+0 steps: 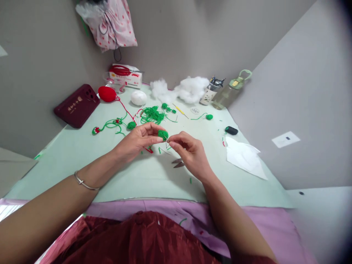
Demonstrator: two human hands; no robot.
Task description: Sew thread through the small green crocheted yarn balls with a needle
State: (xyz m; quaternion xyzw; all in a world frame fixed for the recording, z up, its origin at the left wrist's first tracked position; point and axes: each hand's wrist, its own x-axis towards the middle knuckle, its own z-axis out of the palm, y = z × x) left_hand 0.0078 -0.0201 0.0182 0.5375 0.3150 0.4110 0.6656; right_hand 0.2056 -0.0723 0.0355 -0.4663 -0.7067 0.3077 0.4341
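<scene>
My left hand [134,142] pinches a small green crocheted piece [163,134] between thumb and fingers, above the table. Close to its right side, my right hand [192,152] has thumb and forefinger pressed together. A thin strand or needle shows at those fingertips, too fine to tell which. Under my right hand lie scissors [178,163], their blades showing and their handles hidden. A green crocheted ball [131,125] rests just beyond my left hand, near a loose heap of green yarn [152,114]. Short green and red yarn scraps are scattered below the hands.
At the back left are a red yarn ball [107,94], a white yarn ball [139,98] and a phone [78,106]. White stuffing [192,89], a pen cup [209,93] and a bottle [228,93] stand along the back. White paper [244,156] lies right.
</scene>
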